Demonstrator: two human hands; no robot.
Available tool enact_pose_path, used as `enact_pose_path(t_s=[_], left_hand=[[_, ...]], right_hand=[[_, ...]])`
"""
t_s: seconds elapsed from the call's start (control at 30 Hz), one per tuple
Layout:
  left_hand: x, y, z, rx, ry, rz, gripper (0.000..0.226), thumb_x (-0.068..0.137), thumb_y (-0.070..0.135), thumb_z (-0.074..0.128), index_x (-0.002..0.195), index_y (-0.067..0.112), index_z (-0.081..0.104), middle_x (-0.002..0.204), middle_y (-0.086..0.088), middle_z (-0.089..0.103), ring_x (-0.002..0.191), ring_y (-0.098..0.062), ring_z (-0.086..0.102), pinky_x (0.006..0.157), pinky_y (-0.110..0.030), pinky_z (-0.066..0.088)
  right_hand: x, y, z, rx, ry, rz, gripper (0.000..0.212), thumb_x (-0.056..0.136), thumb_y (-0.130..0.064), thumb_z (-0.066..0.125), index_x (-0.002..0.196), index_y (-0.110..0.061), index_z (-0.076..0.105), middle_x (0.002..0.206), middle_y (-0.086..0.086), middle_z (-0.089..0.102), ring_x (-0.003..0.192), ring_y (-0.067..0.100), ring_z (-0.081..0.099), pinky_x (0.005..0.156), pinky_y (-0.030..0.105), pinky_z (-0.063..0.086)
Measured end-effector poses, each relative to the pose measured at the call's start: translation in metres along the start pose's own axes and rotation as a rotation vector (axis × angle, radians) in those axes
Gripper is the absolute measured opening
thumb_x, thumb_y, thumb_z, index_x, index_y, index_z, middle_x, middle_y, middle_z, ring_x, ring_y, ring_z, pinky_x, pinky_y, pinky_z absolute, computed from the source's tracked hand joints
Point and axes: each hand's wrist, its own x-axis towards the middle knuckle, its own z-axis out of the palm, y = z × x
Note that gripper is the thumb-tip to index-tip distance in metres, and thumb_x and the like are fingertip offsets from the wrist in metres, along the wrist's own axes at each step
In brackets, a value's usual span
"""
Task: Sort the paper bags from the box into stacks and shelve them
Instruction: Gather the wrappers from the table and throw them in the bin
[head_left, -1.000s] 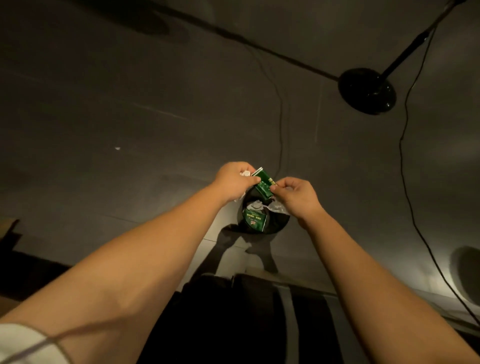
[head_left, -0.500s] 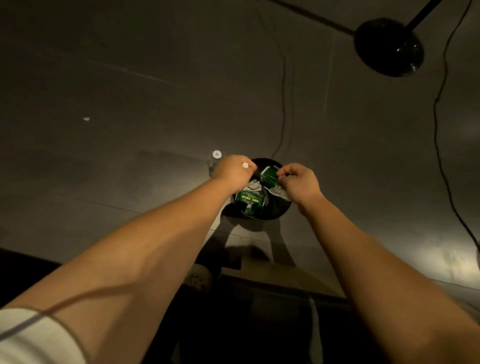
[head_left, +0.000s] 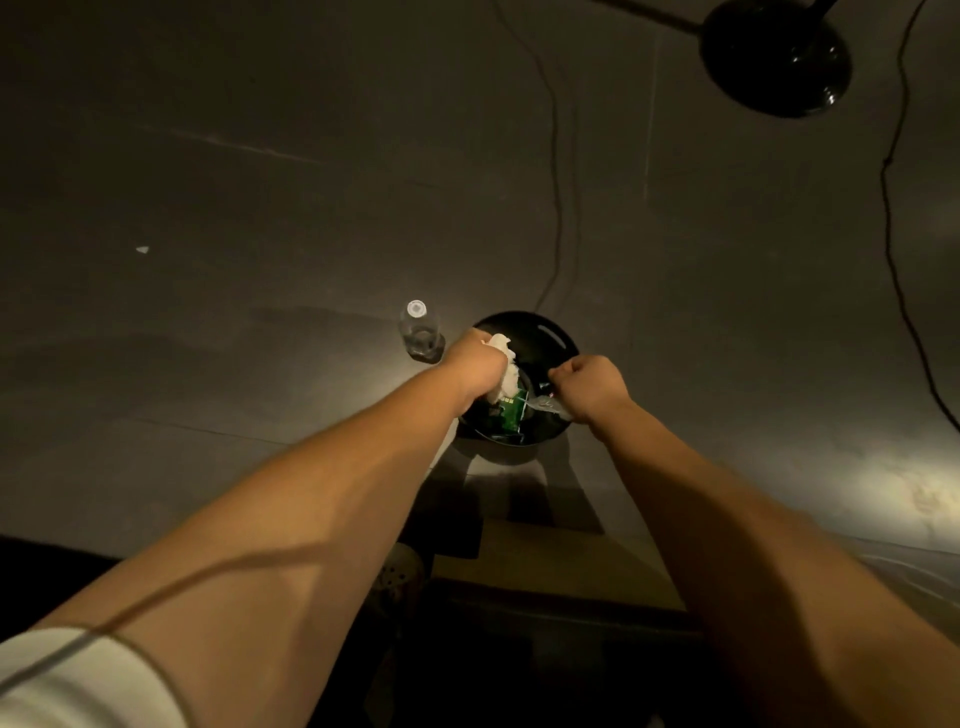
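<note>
While your left hand grips crumpled white paper over the round black bin on the floor, your right hand pinches a clear wrapper. Judged: clearing rubbish, not sorting; next, drop both in.

Two bare forearms reached from the bottom edge into the middle of the view, both uncovered from the elbow down to the wrist. The left arm carried a short white sleeve at the lower left corner, its hem ending above the elbow. A thin dark line, perhaps a cord or only its shadow, ran slantwise across that sleeve and on over the forearm. The left hand and the right hand wore no gloves, and no ring, watch or band showed on either wrist. The right arm's upper part lay in deep shadow.
</note>
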Motion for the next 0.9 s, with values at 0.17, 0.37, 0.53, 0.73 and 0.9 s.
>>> enact_pose_path(t_s=[0.17, 0.37, 0.53, 0.73, 0.9], left_hand=[[0.012, -0.003, -0.005, -0.144, -0.110, -0.045, 0.083, 0.087, 0.015, 0.064, 0.154, 0.031, 0.016, 0.135, -0.006, 0.050, 0.116, -0.029, 0.057, 0.098, -0.047, 0.049], [0.020, -0.016, -0.012, -0.177, -0.126, -0.094, 0.050, 0.093, 0.013, 0.052, 0.138, 0.030, 0.039, 0.118, -0.010, 0.060, 0.108, -0.029, 0.060, 0.081, -0.041, 0.056], [0.027, -0.033, -0.017, -0.255, -0.045, -0.064, 0.029, 0.094, 0.009, 0.048, 0.119, 0.024, 0.050, 0.102, -0.008, 0.060, 0.093, -0.023, 0.059, 0.077, -0.035, 0.052], [0.034, -0.048, -0.026, -0.156, 0.014, 0.012, 0.053, 0.092, 0.023, 0.055, 0.142, 0.025, 0.041, 0.133, -0.006, 0.055, 0.111, -0.026, 0.061, 0.093, -0.040, 0.051], [0.037, -0.050, -0.035, -0.141, 0.013, 0.036, 0.058, 0.094, 0.033, 0.055, 0.148, 0.029, 0.033, 0.145, -0.004, 0.045, 0.128, -0.025, 0.048, 0.107, -0.044, 0.041]], right_hand=[[0.003, 0.005, 0.001, 0.057, 0.023, 0.010, 0.022, 0.095, -0.018, 0.054, 0.094, -0.001, 0.068, 0.087, 0.015, 0.066, 0.085, 0.032, 0.062, 0.079, 0.043, 0.054], [0.006, 0.003, 0.007, 0.097, 0.018, 0.021, 0.015, 0.094, -0.016, 0.053, 0.092, -0.009, 0.066, 0.094, 0.014, 0.068, 0.091, 0.032, 0.064, 0.080, 0.043, 0.054], [0.011, -0.003, 0.012, 0.102, -0.002, 0.035, 0.022, 0.097, -0.021, 0.053, 0.083, -0.007, 0.062, 0.086, 0.012, 0.064, 0.089, 0.031, 0.060, 0.081, 0.039, 0.050], [0.018, -0.012, 0.017, 0.243, -0.068, 0.217, 0.032, 0.098, -0.032, 0.049, 0.114, -0.006, 0.058, 0.105, 0.017, 0.058, 0.089, 0.030, 0.057, 0.080, 0.046, 0.055], [0.025, -0.021, 0.022, 0.683, -0.133, 0.356, 0.046, 0.093, -0.051, 0.047, 0.129, -0.024, 0.047, 0.117, 0.006, 0.055, 0.109, 0.033, 0.054, 0.098, 0.053, 0.045]])
